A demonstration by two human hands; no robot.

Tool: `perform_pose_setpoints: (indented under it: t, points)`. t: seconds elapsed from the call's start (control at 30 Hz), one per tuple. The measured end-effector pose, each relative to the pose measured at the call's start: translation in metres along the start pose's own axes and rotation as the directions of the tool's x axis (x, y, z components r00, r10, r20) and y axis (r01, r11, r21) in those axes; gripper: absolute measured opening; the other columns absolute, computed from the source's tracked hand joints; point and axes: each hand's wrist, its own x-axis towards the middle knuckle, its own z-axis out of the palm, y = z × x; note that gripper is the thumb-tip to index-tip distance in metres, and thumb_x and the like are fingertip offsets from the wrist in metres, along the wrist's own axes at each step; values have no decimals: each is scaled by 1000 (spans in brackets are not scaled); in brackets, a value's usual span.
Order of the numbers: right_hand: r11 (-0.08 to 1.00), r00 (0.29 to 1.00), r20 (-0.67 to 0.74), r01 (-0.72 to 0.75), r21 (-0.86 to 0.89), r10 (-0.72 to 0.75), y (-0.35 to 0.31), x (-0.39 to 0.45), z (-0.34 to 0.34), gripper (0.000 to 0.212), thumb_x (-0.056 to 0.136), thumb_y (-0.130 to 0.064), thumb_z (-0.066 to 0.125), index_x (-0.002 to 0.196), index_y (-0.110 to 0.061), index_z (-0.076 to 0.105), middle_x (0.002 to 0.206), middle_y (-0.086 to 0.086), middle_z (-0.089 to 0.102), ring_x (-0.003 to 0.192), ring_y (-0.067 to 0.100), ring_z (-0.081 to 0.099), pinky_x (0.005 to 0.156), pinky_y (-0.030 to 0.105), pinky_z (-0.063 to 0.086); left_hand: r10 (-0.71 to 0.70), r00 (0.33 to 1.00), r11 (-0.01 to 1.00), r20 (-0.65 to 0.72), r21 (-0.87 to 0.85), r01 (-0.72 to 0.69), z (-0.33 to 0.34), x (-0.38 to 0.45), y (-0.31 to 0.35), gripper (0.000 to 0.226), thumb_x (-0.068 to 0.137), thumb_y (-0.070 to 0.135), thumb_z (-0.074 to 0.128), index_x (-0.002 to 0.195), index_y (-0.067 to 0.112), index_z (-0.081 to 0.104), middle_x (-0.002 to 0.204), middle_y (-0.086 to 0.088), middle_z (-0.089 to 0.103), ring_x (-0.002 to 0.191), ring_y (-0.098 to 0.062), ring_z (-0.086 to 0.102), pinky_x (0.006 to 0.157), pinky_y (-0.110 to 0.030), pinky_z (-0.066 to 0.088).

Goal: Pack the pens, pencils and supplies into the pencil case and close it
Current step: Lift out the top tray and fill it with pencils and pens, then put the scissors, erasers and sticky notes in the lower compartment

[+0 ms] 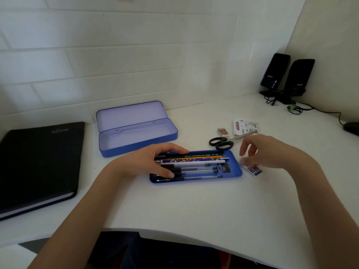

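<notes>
Fingers of the left hand (155, 160) lie spread over the blue tray (236, 172), thumb at its near edge, resting on the pens and pencils (196, 162) without gripping any. These lie side by side, long axes running left to right. Right hand (272, 152) hovers loosely open, fingers curled, empty, just above the lead box (253, 169) beside the tray's right end. Behind the tray, the pencil case (136, 131) sits open on the white surface (194, 206), lid tipped back. Scissors (223, 142) point right, towards an eraser (223, 132).
</notes>
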Motion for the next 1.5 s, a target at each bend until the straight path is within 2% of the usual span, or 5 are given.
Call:
perform_pose_setpoints:
  t: [0.6,0.83,0.97,1.13,1.5]
  points:
    - [994,994,-28,103,19,-103,0,-2,0,16,75,-34,72,81,-29,58,88,-4,57,73,12,57,61,27,47,7,983,993,-186,-114,-29,1,5,-5,32,92,6,55,109,30,67,119,11,67,114,-7,61,90,-20,50]
    - [958,941,204,285,-42,-271,-18,-8,14,18,67,-30,77,75,-30,61,67,-8,51,53,5,46,50,18,36,236,479,945,-845,314,88,-5,4,-7,27,80,9,67,76,34,59,80,20,64,78,0,54,75,-11,42]
    - [949,941,138,315,-18,-309,-26,-3,23,20,70,-26,76,62,-24,58,53,-10,52,39,-2,43,39,8,32,195,600,741,-776,518,428,-9,4,-18,28,78,24,71,105,24,64,106,5,65,106,-22,53,95,-41,36]
    - [947,947,18,320,-23,-320,-31,0,31,27,68,-31,76,57,-25,52,52,-11,51,42,-2,45,45,16,34,111,682,767,-723,498,404,-10,5,-21,18,87,18,63,104,13,69,102,-7,70,100,-27,61,88,-41,47]
    - [937,876,-344,348,-34,-338,-47,25,66,12,83,-27,64,80,-19,55,77,-7,45,71,14,43,59,27,30,322,510,855,-798,476,204,-3,-1,-1,8,86,8,64,84,13,69,80,7,63,81,-15,50,69,-17,29]
